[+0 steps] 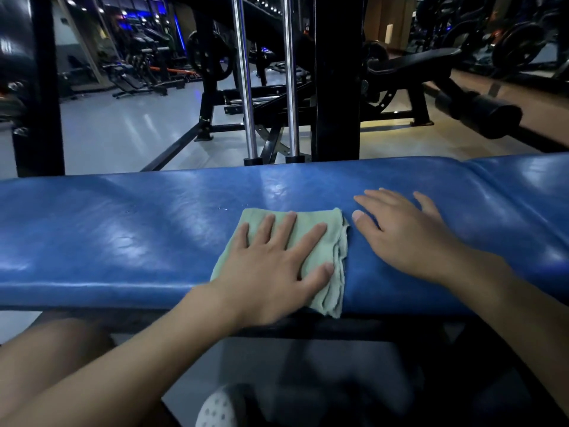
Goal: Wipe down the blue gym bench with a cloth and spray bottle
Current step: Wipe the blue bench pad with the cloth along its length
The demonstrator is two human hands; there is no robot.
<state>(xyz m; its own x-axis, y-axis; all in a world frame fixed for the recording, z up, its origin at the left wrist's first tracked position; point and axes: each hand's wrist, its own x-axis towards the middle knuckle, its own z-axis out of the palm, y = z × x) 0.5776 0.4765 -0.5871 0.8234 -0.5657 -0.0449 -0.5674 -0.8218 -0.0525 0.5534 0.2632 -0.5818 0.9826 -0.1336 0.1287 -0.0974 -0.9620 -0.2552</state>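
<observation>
At the bottom of the frame there is a white shoe (215, 408) with little holes, and a bare knee (46, 349) at the lower left. Two arms reach up from there to the blue bench (138, 235), which runs from side to side across the middle of the frame. The left hand (274, 257) lies flat on a light green cloth (332, 294), with its fingers spread wide and pressing down. The cloth is folded and sits near the middle of the bench, and its bottom edge hangs a bit over the front side. The right hand (403, 232) rests flat on the bare blue pad, just to the right of the cloth, with its fingers spread too, and it holds nothing. I cannot see the spray bottle anywhere. This looks like the wiping step, with one hand rubbing and the other leaning on the pad. Next, the cloth likely needs a push along the bench, pressed down hard so it does not bunch up. Behind the bench stand two shiny poles (243, 87) and a thick black post (335, 87). Far off there is a grey floor (123, 127) and dark gym machines.
</observation>
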